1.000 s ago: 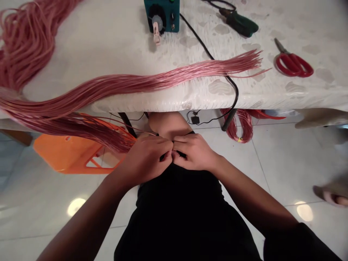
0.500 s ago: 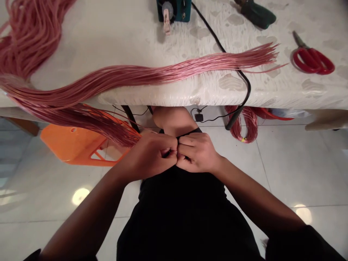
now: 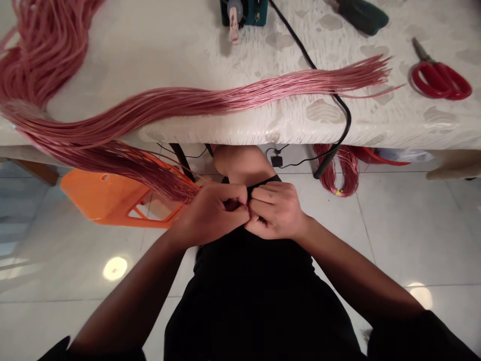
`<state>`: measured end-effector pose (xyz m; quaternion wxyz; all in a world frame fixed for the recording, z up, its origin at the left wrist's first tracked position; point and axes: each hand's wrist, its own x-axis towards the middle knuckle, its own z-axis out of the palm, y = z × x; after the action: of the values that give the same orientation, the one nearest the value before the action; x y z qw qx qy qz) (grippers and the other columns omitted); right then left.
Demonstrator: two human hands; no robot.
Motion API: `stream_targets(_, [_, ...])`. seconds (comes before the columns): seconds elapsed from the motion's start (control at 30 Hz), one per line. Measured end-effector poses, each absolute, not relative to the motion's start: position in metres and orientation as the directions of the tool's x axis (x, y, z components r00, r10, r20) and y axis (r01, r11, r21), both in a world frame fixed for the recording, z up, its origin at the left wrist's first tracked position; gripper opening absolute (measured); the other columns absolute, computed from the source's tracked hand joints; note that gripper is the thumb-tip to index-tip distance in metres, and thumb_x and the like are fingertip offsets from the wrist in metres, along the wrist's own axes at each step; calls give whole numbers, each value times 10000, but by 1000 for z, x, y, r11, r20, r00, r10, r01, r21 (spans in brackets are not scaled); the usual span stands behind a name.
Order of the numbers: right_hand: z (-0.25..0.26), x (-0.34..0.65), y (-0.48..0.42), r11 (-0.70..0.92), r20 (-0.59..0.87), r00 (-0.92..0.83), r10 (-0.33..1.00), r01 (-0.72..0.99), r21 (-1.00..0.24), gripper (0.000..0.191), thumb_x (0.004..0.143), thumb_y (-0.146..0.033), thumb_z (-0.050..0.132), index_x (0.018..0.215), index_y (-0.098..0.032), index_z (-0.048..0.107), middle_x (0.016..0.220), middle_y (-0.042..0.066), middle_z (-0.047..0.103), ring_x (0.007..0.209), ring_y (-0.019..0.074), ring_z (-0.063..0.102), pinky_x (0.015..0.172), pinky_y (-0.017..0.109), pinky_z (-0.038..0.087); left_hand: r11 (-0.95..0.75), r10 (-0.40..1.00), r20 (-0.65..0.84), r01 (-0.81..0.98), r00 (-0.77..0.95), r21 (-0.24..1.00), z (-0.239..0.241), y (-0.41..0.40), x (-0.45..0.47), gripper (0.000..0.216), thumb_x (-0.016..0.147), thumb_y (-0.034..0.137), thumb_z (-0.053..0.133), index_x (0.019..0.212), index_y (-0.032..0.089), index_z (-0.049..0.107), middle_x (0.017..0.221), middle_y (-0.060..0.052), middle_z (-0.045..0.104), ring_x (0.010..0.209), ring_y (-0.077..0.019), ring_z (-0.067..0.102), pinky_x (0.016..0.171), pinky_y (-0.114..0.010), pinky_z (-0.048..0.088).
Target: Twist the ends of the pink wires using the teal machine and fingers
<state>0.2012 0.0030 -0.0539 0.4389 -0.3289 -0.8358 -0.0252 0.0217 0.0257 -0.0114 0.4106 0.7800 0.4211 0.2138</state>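
Note:
My left hand (image 3: 212, 213) and my right hand (image 3: 276, 209) are pressed together over my lap, below the table's front edge. Both are closed in a pinch. The left hand grips the end of a long bundle of pink wires (image 3: 124, 163) that hangs off the table on the left. What the right fingers pinch is hidden between the two hands. A second flat sheaf of pink wires (image 3: 240, 98) lies across the white table (image 3: 158, 45), its cut ends fanning out to the right.
Red scissors (image 3: 439, 80) lie at the table's right. A teal box with a clip (image 3: 244, 12) and a black cable (image 3: 330, 95) sit at the far edge, beside a green tool (image 3: 363, 15). An orange stool (image 3: 108, 198) stands on the tiled floor; a wire coil (image 3: 338, 168) hangs below.
Both hands have stayed together on my lap, the fingers shifting slightly and closing tighter. The view has drifted, so the table items sit further right and higher.

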Motion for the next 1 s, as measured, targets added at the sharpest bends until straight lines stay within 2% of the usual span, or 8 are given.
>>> stream_targets(0.33, [-50, 201, 2, 785, 758, -398, 516, 573, -233, 248, 761, -102, 527, 558, -223, 454, 549, -47, 390, 497, 120, 361, 473, 315, 317, -111, 862, -116, 409, 493, 906, -12, 26, 24, 109, 678, 179, 529, 571, 166, 547, 558, 45, 475, 567, -87, 418, 520, -224, 299])
stream_targets(0.47, [-48, 199, 2, 779, 770, -365, 524, 571, -259, 255, 743, -94, 526, 536, -226, 458, 525, -49, 401, 485, 116, 347, 467, 308, 336, 16, 856, -167, 299, 488, 954, -17, 25, 24, 104, 689, 158, 579, 585, 164, 585, 560, 45, 486, 558, -83, 408, 513, -239, 275])
stream_targets(0.6, [-42, 195, -2, 740, 777, -232, 586, 543, -396, 257, 755, -83, 491, 543, -228, 482, 512, -47, 385, 473, 116, 328, 472, 300, 334, 211, 860, -183, -5, 476, 978, -18, 22, 29, 92, 680, 122, 624, 602, 170, 634, 536, 50, 506, 505, -70, 419, 501, -239, 295])
stream_targets(0.7, [-36, 195, -6, 678, 731, -102, 675, 476, -560, 236, 773, -79, 473, 587, -220, 512, 546, -35, 441, 478, 108, 363, 466, 288, 332, 268, 909, -177, -203, 379, 942, -18, 25, 31, 89, 649, 123, 640, 583, 172, 606, 522, 48, 489, 477, -65, 405, 500, -245, 296])
stream_targets(0.8, [-34, 199, -10, 586, 645, 68, 761, 354, -729, 229, 796, -82, 477, 619, -210, 547, 577, -16, 502, 505, 116, 446, 473, 281, 350, 247, 949, -164, -312, 270, 917, -19, 31, 24, 170, 663, 128, 615, 548, 180, 502, 501, 56, 409, 463, -64, 359, 503, -251, 297])
stream_targets(0.87, [-34, 202, -11, 546, 599, 157, 785, 282, -789, 238, 800, -78, 483, 615, -206, 562, 569, -16, 510, 522, 123, 471, 490, 281, 366, 222, 962, -146, -350, 229, 910, -20, 34, 17, 231, 678, 116, 593, 523, 184, 436, 475, 65, 316, 458, -70, 326, 508, -257, 311])
stream_targets(0.93, [-35, 203, -12, 527, 572, 185, 799, 241, -815, 243, 802, -74, 485, 618, -201, 583, 568, -18, 519, 528, 121, 474, 499, 278, 373, 186, 973, -119, -374, 195, 909, -20, 35, 12, 230, 678, 102, 590, 512, 184, 455, 464, 60, 303, 465, -79, 327, 509, -260, 317])
stream_targets(1.0, [-35, 202, -12, 522, 558, 165, 813, 216, -825, 245, 808, -74, 485, 628, -193, 599, 582, -19, 529, 524, 111, 469, 497, 268, 371, 123, 986, -72, -376, 147, 919, -20, 33, 10, 186, 663, 98, 612, 518, 183, 534, 476, 45, 381, 478, -85, 368, 491, -255, 294])
